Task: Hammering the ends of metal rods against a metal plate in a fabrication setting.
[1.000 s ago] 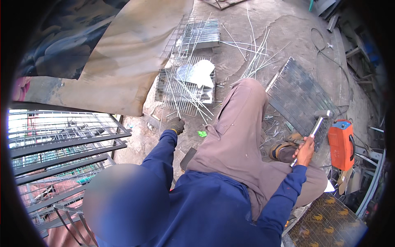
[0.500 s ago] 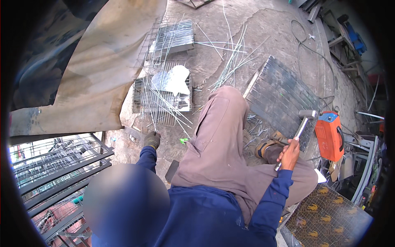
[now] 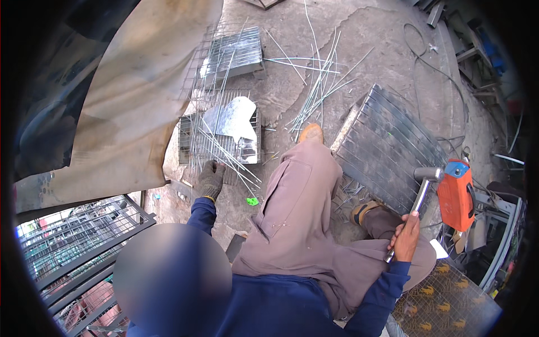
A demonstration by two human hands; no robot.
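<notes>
My bare right hand [image 3: 405, 238] is wrapped round the handle of a metal hammer [image 3: 420, 196], held over my bent right leg with its head up and away from me. On my left hand [image 3: 210, 181] is a dark knitted glove; its fingers are curled near the front edge of a wire grid [image 3: 220, 153]. Whatever those fingers hold, if anything, is too small to make out. Just ahead of the left hand, thin metal rods [image 3: 229, 153] lie across the grid, beside a shiny cut sheet-metal piece [image 3: 236, 119].
A dark slatted metal plate [image 3: 387, 143] lies ahead on the right, beside an orange machine [image 3: 456, 196] with a handle. Long loose rods [image 3: 317, 92] are scattered on the floor. Another slatted metal block [image 3: 236, 50] stands farther off. Dark metal frames [image 3: 84, 241] stand at the left.
My left hand has moved slightly forward, closer to the grid. The right hand and the hammer have shifted a little right and nearer to me. My left shoe has come into view.
</notes>
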